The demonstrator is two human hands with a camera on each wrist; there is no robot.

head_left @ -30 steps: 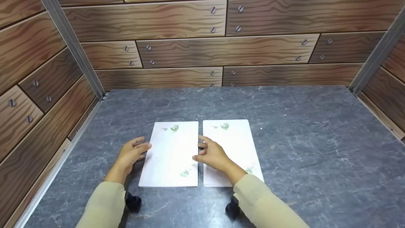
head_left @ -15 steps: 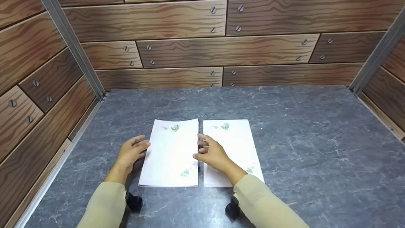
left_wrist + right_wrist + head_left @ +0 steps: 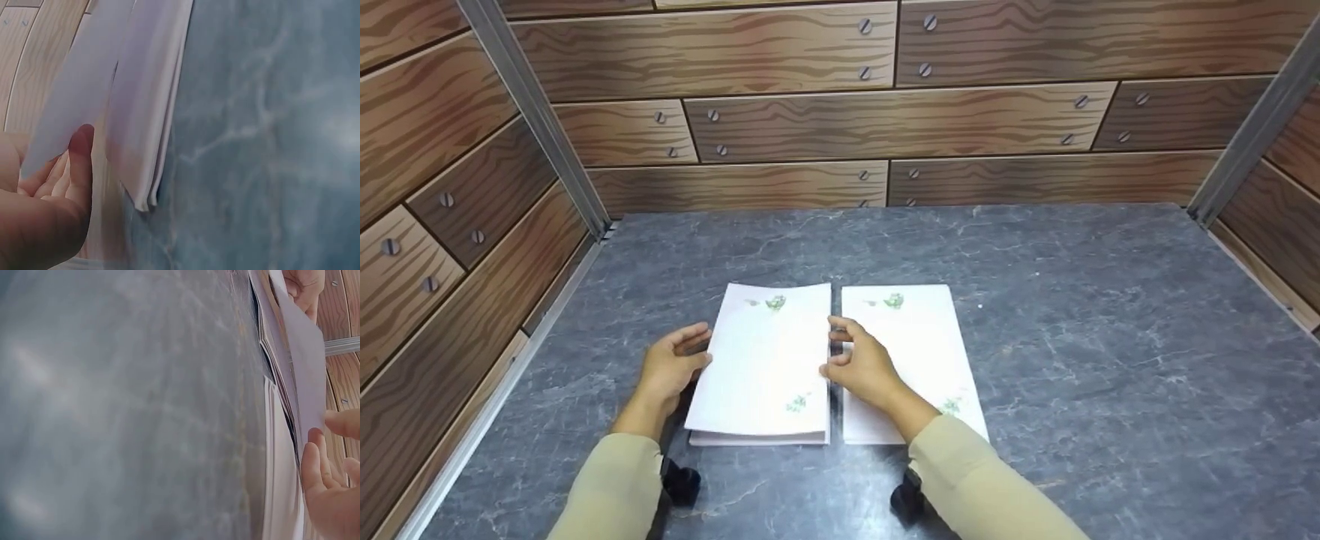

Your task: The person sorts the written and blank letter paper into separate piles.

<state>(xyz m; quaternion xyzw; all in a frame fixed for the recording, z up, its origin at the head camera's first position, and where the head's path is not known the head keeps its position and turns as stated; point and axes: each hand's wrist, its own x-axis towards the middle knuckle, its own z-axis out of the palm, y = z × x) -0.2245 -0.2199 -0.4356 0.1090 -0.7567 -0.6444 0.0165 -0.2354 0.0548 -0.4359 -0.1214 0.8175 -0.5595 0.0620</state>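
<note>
Between my two hands a white sheet of paper (image 3: 765, 352) with small green prints is raised off a paper stack (image 3: 759, 439). My left hand (image 3: 669, 367) pinches its left edge. My right hand (image 3: 867, 366) pinches the opposite edge, reaching over a second printed stack (image 3: 919, 337). In the left wrist view the sheet (image 3: 84, 79) slants away from the stack (image 3: 149, 112), my left hand (image 3: 50, 219) at its corner. From the right wrist, the sheet (image 3: 306, 371) runs between thumb and fingers of my right hand (image 3: 332, 495); my left hand (image 3: 308, 287) shows beyond.
Both stacks lie side by side, a narrow gap between them, on a dark grey marbled table (image 3: 1072, 337). Wood-patterned panels (image 3: 787, 52) wall in the back and sides. Black wrist devices (image 3: 681, 484) hang under both sleeves.
The white sheet has come up off the left stack; its near edge now stands clear of the papers beneath. Both hands have stayed nearly in place at its sides, the left fingers shifting slightly.
</note>
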